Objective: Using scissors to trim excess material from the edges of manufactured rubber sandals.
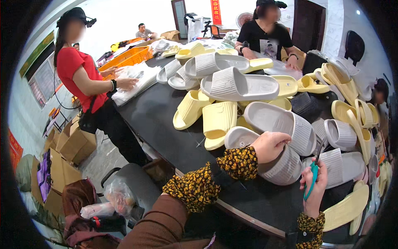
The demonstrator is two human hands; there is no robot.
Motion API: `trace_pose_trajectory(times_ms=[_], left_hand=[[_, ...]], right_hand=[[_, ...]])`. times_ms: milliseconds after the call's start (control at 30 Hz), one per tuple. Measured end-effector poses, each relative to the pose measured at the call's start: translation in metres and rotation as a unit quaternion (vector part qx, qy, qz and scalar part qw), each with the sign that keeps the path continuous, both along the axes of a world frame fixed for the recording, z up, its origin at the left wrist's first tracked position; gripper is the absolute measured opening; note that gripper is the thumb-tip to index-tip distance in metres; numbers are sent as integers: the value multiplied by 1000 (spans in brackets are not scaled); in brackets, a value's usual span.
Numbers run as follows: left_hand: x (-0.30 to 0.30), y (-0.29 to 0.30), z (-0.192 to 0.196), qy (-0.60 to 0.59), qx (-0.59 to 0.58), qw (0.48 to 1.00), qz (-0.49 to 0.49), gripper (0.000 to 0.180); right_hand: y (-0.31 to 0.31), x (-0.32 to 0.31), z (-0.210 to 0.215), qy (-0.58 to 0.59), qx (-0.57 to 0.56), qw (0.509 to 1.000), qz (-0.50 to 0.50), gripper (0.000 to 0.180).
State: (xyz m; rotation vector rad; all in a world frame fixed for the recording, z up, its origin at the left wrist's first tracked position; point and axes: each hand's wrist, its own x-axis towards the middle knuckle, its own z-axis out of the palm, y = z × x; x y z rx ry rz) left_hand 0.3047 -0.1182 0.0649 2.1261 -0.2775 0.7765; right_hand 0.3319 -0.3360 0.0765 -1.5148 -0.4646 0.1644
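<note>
Across the middle and right of the frame stretches a dark worktop (155,124), heaped with ridged grey and pale yellow slippers. White walls stand behind it, with a red hanging banner (216,13) at the upper centre. A co-worker in a red shirt (85,68) stands at the upper left, both hands by a pile of clear plastic bags (137,81), near an orange plastic crate (139,54). Another co-worker in a black shirt (267,35) is on the far side of the heap.

Your left hand (270,148), its cuff (192,186) black with yellow flowers, rests over a grey slipper with a broad ribbed strap (284,168), just right of the frame's centre. Its fingers are drawn together; what, if anything, lies between the tips is too small to tell. Your right hand (318,184), at the lower right, has its fingers wrapped around the handles of teal-handled scissors (314,171), their dark blades pointing upward beside the strap.

Just right of the scissors lies another grey ribbed slipper (331,164), and a yellow slipper (346,207) sits below it at the lower right. Open cardboard boxes (76,143) and a grey chair (139,186) occupy the lower left.
</note>
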Motion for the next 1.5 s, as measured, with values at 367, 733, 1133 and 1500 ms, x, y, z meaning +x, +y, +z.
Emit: trace_pose_trajectory(times_ms=[367,733,1133,1500], left_hand=[[-7,-1,7,33,-4,999,13,25],[-7,-1,4,17,-4,1000,4,23],[-7,-1,6,25,7,1000,7,23],[-7,-1,6,23,6,1000,3,23]], right_hand=[[1,3,-3,10,-11,1000,-1,40],[2,3,-3,10,-16,1000,-8,41],[0,7,-4,5,-11,1000,-5,39],[-2,4,-1,0,-2,1000,14,39]])
